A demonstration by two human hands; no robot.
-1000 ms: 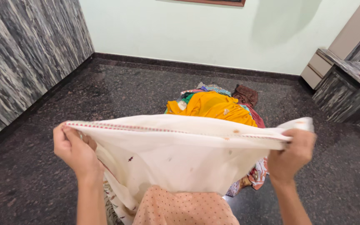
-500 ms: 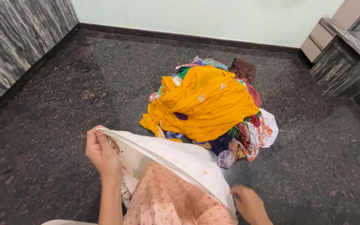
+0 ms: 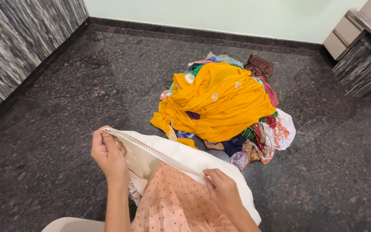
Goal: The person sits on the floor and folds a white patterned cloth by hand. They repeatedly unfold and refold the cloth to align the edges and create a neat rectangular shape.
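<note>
White cloth (image 3: 185, 157) lowered from outstretched to lap; right hand (image 3: 224, 191) moved inward along edge.

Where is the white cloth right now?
In the head view the white cloth lies low centre, its trimmed edge pinched between the left hand and right hand, just in front of the clothes pile.
</note>
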